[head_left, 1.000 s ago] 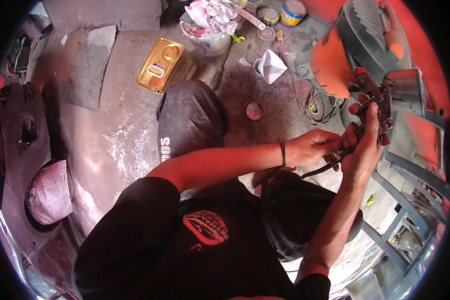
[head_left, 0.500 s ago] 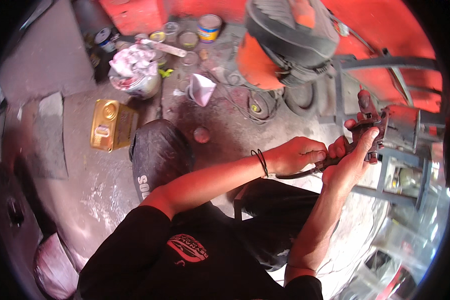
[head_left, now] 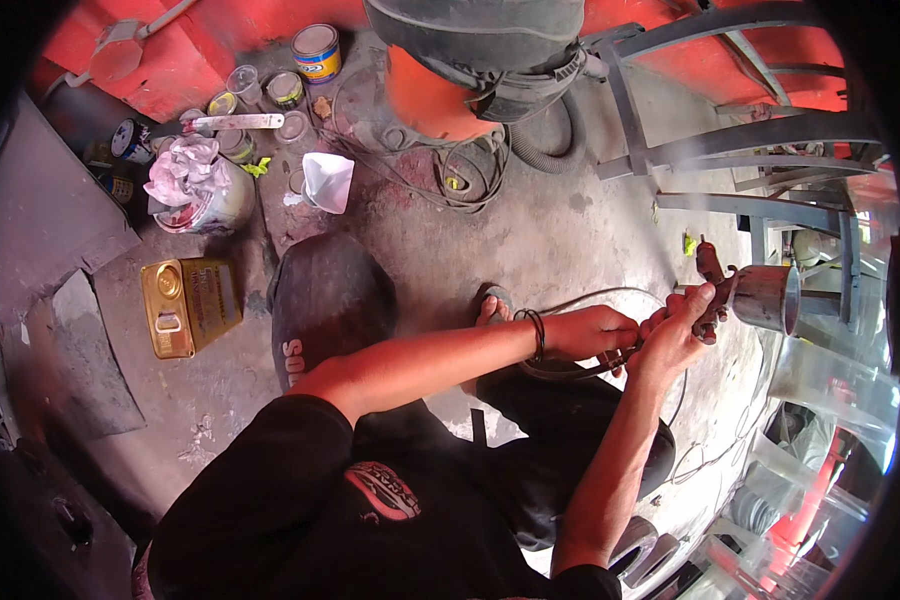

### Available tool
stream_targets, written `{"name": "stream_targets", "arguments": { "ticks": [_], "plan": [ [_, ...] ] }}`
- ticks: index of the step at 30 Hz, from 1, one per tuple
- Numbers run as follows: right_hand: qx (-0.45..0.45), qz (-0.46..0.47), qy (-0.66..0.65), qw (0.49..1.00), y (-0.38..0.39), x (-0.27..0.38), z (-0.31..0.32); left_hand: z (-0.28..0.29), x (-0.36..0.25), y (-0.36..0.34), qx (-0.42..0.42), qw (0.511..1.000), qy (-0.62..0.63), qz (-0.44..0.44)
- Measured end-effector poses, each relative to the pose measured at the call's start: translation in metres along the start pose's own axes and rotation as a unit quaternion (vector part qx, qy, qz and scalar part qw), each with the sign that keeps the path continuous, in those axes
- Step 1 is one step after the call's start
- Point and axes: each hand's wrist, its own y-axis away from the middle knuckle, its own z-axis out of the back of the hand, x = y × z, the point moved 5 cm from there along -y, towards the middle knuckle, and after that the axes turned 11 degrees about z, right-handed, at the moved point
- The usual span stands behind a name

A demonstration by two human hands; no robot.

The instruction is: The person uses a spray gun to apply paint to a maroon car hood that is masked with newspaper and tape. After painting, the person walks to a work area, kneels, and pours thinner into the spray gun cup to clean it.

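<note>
My right hand (head_left: 675, 335) wraps around the handle of a dark, paint-stained spray gun (head_left: 711, 300), holding it tilted with its metal cup (head_left: 767, 299) toward the right. Just beside it, my left hand (head_left: 592, 332) is closed at the foot of the handle, where a dark air hose (head_left: 570, 373) comes in. The fingers of the left hand partly cover the joint between hose and gun. The hose loops away below the left wrist.
A grey metal frame (head_left: 750, 132) stands at the right. An orange and black shop vacuum (head_left: 440, 95) is ahead. To the left are a gold can (head_left: 192, 300), a bucket (head_left: 215, 205) of crumpled paper, a white paper cup (head_left: 327, 183) and a blue-yellow tin (head_left: 317, 58).
The view has swung right, so the floor things sit further left. The spray gun has come lower and turned, with its cup now showing plainly. Both hands keep their hold.
</note>
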Motion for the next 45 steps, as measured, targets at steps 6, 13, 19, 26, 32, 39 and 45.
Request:
{"name": "stream_targets", "arguments": {
  "ticks": [6,13,19,26,32,39,45],
  "plan": [
    [-0.003,-0.009,-0.027,1.000,0.007,0.022,-0.024,0.024,-0.018,0.011,-0.002,0.994,-0.090,-0.064],
    [0.149,0.184,-0.060,0.970,0.029,0.084,-0.070,0.043,-0.052,0.047,-0.130,0.960,-0.209,-0.133],
    [0.316,0.003,-0.331,0.889,0.036,0.081,-0.081,0.058,-0.093,0.084,0.004,0.976,-0.174,-0.128],
    [0.494,-0.018,-0.407,0.768,0.043,0.104,-0.100,0.037,-0.134,0.144,-0.184,0.905,-0.342,-0.174],
    [0.415,0.019,-0.360,0.836,0.040,0.123,-0.126,0.042,-0.145,0.165,-0.329,0.824,-0.365,-0.282],
    [0.265,0.109,-0.216,0.933,0.046,0.148,-0.144,0.040,-0.158,0.174,-0.447,0.727,-0.382,-0.354],
    [0.351,0.050,-0.241,0.903,0.061,0.149,-0.148,0.052,-0.149,0.165,-0.359,0.805,-0.372,-0.291]
  ]
}}
